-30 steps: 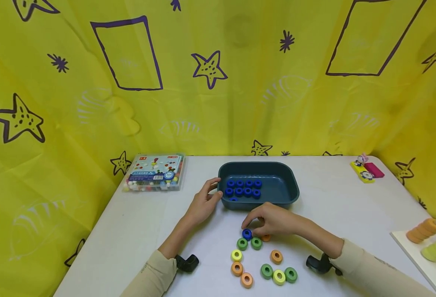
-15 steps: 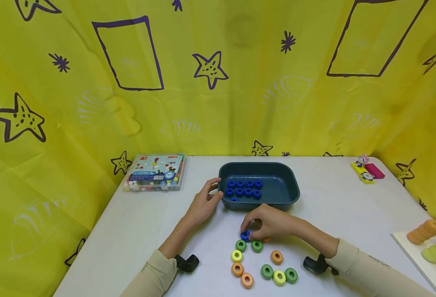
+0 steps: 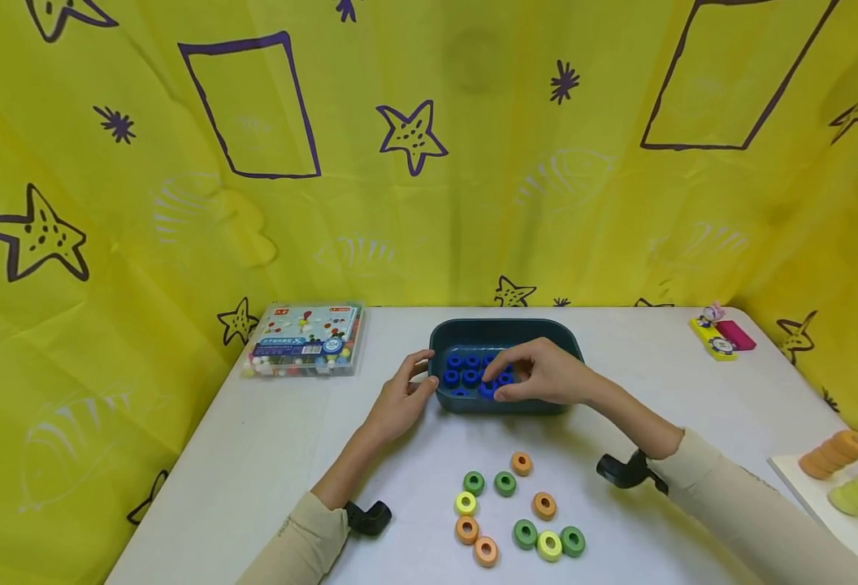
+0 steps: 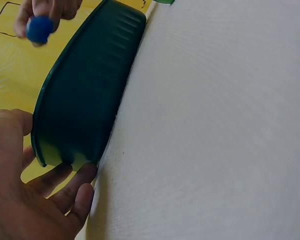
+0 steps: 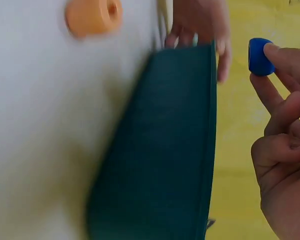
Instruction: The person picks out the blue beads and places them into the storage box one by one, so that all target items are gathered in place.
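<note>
My right hand [image 3: 549,374] pinches a blue ring [image 5: 260,57] between thumb and finger, above the front part of a dark teal tub [image 3: 517,405]. Several more blue rings [image 3: 452,378] sit in rows on the tub's left side, some hidden behind the right hand. At the tub's left end, my left hand [image 3: 398,406] grips the wall, thumb at the rim and fingers along the outside. The left wrist view shows the tub wall [image 4: 90,75] beside that hand.
Several loose rings lie on the white table before the tub: green [image 3: 474,483], orange [image 3: 543,505] and yellow [image 3: 549,546]. A clear kit box [image 3: 303,345] stands back left, a small toy [image 3: 721,348] back right. A board with pegged rings [image 3: 838,455] is at the right edge.
The right hand has picked the blue ring off the table beside the green rings and carried it forward over the tub. The left hand stays at the tub's left end.
</note>
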Demonstrator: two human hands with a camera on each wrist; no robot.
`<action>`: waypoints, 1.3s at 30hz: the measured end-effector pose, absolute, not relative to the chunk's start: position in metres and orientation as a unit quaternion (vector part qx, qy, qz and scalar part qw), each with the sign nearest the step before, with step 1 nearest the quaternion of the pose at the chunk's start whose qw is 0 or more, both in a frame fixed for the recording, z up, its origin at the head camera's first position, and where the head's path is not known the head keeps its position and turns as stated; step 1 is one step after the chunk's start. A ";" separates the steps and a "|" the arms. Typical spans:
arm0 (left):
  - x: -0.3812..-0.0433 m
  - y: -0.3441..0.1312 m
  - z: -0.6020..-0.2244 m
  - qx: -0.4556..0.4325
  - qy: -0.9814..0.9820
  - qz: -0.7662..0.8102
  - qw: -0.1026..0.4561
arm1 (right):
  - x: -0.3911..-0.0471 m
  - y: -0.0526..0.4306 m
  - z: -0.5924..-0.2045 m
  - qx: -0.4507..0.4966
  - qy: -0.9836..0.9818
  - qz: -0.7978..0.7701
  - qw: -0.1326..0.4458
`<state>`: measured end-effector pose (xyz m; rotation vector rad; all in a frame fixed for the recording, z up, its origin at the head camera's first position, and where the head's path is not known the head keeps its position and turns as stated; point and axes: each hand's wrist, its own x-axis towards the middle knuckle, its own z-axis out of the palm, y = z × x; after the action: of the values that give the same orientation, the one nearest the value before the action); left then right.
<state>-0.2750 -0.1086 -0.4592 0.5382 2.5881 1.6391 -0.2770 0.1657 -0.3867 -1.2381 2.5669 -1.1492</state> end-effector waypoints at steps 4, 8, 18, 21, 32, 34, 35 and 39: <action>-0.275 -0.110 -0.459 0.172 0.834 0.525 0.012 | -0.299 0.168 -0.393 -0.369 0.857 -0.357 0.043; -0.274 -0.110 -0.461 0.170 0.836 0.522 0.013 | -0.315 0.169 -0.410 -0.366 0.863 -0.341 0.073; -0.274 -0.111 -0.463 0.173 0.833 0.525 0.009 | -0.328 0.168 -0.431 -0.426 0.841 -0.319 0.099; -0.274 -0.111 -0.462 0.171 0.832 0.527 0.007 | -0.327 0.167 -0.430 -0.434 0.841 -0.306 0.107; -0.272 -0.110 -0.460 0.168 0.835 0.524 0.004 | -0.323 0.167 -0.432 -0.425 0.853 -0.283 0.105; -0.272 -0.110 -0.460 0.165 0.836 0.523 0.005 | -0.322 0.167 -0.432 -0.423 0.855 -0.282 0.106; -0.272 -0.110 -0.460 0.164 0.836 0.523 0.006 | -0.322 0.167 -0.433 -0.422 0.856 -0.280 0.106; -0.272 -0.110 -0.461 0.161 0.837 0.522 0.008 | -0.322 0.167 -0.433 -0.421 0.860 -0.270 0.104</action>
<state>-0.2716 -0.1100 -0.4609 0.5036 2.6179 1.6329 -0.3221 0.1668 -0.4326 -1.2400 2.5357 -0.7960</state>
